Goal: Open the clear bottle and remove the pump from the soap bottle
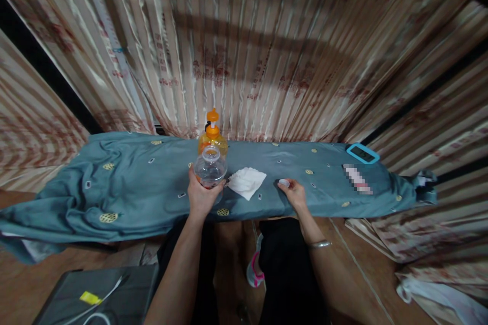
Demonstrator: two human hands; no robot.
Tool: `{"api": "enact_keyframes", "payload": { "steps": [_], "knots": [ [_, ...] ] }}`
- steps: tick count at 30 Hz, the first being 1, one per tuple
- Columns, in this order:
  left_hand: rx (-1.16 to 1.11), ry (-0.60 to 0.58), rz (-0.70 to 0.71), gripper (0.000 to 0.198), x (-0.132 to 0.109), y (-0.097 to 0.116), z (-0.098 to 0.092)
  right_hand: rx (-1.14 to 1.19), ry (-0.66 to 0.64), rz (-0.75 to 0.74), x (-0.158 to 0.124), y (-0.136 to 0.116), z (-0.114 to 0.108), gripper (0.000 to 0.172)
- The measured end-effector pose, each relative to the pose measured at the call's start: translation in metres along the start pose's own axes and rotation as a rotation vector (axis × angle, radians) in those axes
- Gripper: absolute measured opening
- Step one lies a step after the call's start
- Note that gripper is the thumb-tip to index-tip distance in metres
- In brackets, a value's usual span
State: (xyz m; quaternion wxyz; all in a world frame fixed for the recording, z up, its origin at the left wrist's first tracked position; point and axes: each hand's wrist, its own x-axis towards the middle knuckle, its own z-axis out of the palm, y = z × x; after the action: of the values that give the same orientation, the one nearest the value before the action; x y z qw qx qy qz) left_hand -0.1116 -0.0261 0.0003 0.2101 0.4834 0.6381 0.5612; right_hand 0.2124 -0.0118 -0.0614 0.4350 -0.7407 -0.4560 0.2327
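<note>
My left hand (201, 194) grips a clear, uncapped bottle (210, 166) that stands on the table covered with a blue-grey cloth (133, 183). Right behind it stands an orange pump bottle (212, 134). My right hand (293, 193) rests on the cloth to the right, its fingertips on a small white cap (283, 182). A folded white tissue (247, 182) lies between my two hands.
A blue-framed timer (362, 153) lies at the table's far right. Striped curtains (267, 51) hang close behind the table. A dark box (99, 294) with a yellow tag and white cable sits on the floor at lower left. My legs and a pink-trimmed shoe (254, 271) are below the table edge.
</note>
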Motion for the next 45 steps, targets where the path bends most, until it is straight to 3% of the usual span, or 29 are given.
{"api": "enact_keyframes", "payload": {
  "steps": [5,11,23,28,33,39,45],
  "knots": [
    [0.006,0.003,-0.004,0.091,0.0,0.001,0.0,-0.3,0.076,0.005,0.009,-0.004,-0.01,0.025],
    [-0.017,-0.009,0.01,0.09,-0.001,0.003,-0.001,-0.456,0.166,0.006,0.013,0.0,-0.014,0.03],
    [0.0,0.017,-0.01,0.093,0.0,0.0,0.001,-0.504,0.212,0.048,0.008,0.005,-0.01,0.037],
    [-0.045,0.017,-0.013,0.094,0.0,-0.003,0.003,-0.441,0.208,0.052,0.003,-0.003,-0.011,0.051],
    [-0.06,0.001,-0.028,0.095,-0.001,-0.001,0.002,-0.291,0.132,-0.154,-0.007,-0.042,0.003,0.054],
    [-0.057,-0.029,-0.022,0.089,-0.003,0.004,-0.002,-0.022,-0.028,-0.441,-0.037,-0.123,0.036,0.043],
    [-0.064,-0.025,0.016,0.087,-0.004,0.005,-0.003,0.195,-0.181,-0.55,-0.052,-0.192,0.047,0.028]
  ]
}}
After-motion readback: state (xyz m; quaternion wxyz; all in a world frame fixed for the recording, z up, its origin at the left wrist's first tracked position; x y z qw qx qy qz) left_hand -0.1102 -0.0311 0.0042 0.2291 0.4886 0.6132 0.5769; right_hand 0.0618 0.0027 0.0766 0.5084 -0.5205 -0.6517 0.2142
